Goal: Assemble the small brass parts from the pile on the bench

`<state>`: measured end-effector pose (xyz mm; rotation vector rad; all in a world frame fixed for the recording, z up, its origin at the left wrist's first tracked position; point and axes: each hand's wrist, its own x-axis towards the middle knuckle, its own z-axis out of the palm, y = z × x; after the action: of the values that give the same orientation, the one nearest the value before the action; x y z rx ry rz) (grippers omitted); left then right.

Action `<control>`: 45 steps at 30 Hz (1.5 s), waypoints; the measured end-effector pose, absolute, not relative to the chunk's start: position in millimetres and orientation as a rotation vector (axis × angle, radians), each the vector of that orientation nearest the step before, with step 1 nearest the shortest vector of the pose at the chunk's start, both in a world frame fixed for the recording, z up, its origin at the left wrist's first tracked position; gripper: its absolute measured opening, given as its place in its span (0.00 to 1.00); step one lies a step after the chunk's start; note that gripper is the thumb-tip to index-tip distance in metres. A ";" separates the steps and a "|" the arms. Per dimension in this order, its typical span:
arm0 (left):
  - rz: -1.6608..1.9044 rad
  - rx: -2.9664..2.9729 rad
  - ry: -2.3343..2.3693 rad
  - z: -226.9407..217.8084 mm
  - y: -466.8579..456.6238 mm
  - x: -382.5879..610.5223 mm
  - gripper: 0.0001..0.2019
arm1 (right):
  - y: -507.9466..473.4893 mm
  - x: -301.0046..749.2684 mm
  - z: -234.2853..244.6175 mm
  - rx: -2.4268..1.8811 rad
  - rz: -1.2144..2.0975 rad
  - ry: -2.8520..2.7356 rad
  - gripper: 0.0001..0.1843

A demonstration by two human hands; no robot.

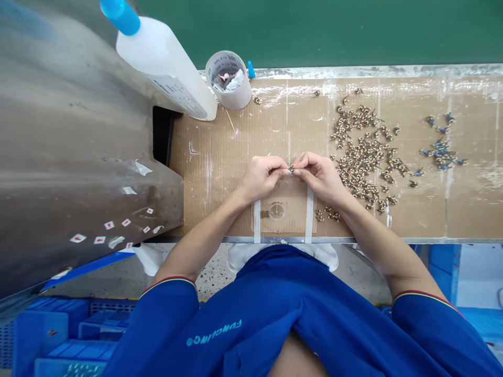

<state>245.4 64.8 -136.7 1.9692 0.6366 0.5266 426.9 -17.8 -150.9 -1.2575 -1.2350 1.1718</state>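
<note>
My left hand [262, 177] and my right hand [320, 175] meet over the middle of the cardboard-covered bench [236, 157]. Both pinch one small brown part [291, 169] between their fingertips. Just below the hands a small clear round dish [277, 210] sits on a taped-down square of cardboard. A large pile of small brown parts [363, 154] lies to the right of my right hand, and a few loose ones [328, 213] lie near my right wrist.
A smaller heap of blue-tipped parts [440, 149] lies at the far right. A white bottle with a blue cap [165, 63] and a tape roll holding scraps [230, 78] stand at the back left. A grey metal housing [70, 146] fills the left. Blue crates [51, 335] sit below.
</note>
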 end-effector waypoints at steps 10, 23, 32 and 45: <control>0.567 2.040 0.645 -137.1 63.3 244.7 0.12 | -20.8 415.6 -155.9 -1.242 1.104 -1.187 0.26; 0.486 1.995 0.641 -126.5 67.4 238.2 0.13 | -17.2 429.2 -141.3 -1.255 1.215 -1.169 0.23; 0.452 1.971 0.620 -134.6 72.5 240.4 0.13 | -13.1 428.0 -151.8 -1.256 1.224 -1.106 0.19; 0.476 2.078 0.613 -147.4 70.1 245.5 0.16 | -14.3 429.6 -157.1 -1.288 1.191 -1.253 0.20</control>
<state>245.5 70.1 -147.4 2.0784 0.6131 0.4760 429.6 -14.3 -157.1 -1.2882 -1.2534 1.1911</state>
